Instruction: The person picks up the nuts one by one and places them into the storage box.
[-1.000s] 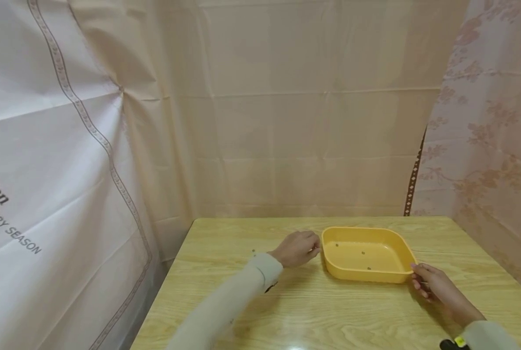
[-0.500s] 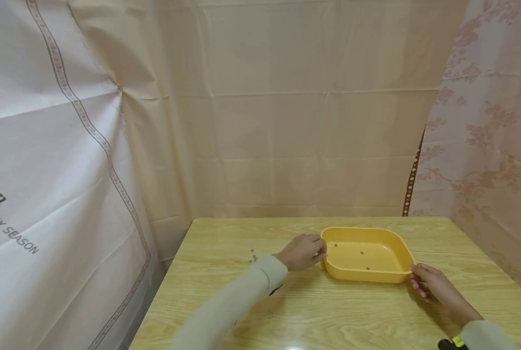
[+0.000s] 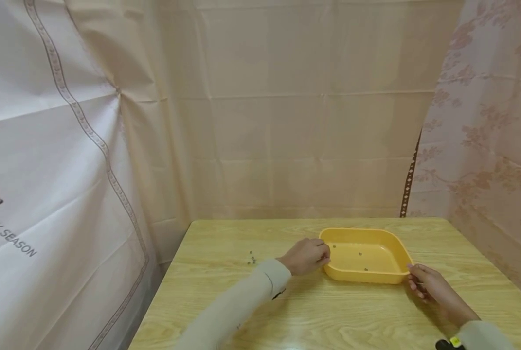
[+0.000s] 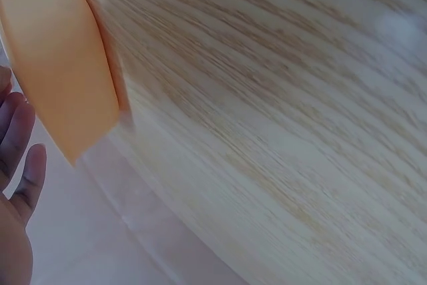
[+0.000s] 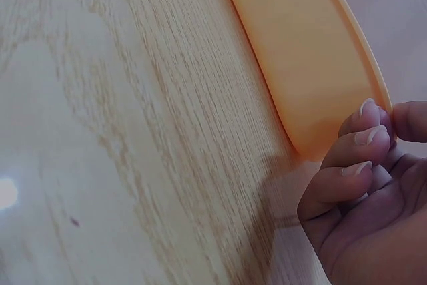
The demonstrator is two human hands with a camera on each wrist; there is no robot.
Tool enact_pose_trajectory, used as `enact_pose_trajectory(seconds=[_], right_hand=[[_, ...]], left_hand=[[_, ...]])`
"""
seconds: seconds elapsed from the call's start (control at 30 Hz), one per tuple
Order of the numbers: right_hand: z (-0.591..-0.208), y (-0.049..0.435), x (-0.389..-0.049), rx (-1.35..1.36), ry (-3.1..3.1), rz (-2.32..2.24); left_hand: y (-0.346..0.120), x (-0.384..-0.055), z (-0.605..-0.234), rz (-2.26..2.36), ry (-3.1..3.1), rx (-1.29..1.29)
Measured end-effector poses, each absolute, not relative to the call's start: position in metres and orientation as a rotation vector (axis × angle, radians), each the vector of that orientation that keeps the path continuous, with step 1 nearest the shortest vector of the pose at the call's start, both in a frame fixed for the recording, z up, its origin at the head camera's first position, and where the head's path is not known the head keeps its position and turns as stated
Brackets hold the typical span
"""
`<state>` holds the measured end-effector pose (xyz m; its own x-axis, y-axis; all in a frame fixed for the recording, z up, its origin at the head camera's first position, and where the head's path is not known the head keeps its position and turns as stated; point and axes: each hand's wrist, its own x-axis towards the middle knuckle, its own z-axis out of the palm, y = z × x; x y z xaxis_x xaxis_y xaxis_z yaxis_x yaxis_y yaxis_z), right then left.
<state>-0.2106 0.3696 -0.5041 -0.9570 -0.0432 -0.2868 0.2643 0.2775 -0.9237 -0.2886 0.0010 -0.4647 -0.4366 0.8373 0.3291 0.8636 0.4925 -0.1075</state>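
Observation:
A shallow yellow plastic tray with rounded corners rests on the wooden table. Inside it lie three tiny dark ring-like pieces. My right hand pinches the tray's near right corner between thumb and fingers; in the right wrist view its other fingers curl below the rim. My left hand hangs over the tray's left rim, palm down, fingertips bunched just inside. In the left wrist view its fingers show beside the rim; whether they pinch a tiny piece I cannot tell.
Several more tiny dark pieces lie on the table left of the tray, close to my left sleeve. A beige cloth hangs behind the table's far edge, with printed cloths at both sides.
My left hand has moved right, from beside the tray to over its left rim. More of the loose pieces show past the sleeve. My right hand keeps its hold on the corner.

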Motion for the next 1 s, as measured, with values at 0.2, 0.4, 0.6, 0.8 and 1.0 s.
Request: enact_pose_trajectory(seconds=[0.2, 0.4, 0.6, 0.8, 1.0], right_hand=[[-0.5048, 0.3690, -0.2112, 0.203, 2.327, -1.703], [-0.5045, 0.3694, -0.2109, 0.183, 2.315, -1.722], [-0.5051, 0.3691, -0.2108, 0.205, 2.305, -1.730], [-0.5049, 0.3684, -0.2107, 0.201, 2.324, -1.714], [-0.5059, 0.3695, -0.2105, 0.188, 2.331, -1.715]], left_hand=[[0.0061, -0.2876, -0.4634, -0.110, -2.409, -1.448], [0.0085, -0.2875, -0.4634, -0.070, -2.404, -1.448], [0.0088, -0.2863, -0.4637, -0.062, -2.428, -1.452], [0.0079, -0.2853, -0.4635, -0.073, -2.418, -1.455], [0.0069, -0.2838, -0.4616, -0.058, -2.392, -1.459]])
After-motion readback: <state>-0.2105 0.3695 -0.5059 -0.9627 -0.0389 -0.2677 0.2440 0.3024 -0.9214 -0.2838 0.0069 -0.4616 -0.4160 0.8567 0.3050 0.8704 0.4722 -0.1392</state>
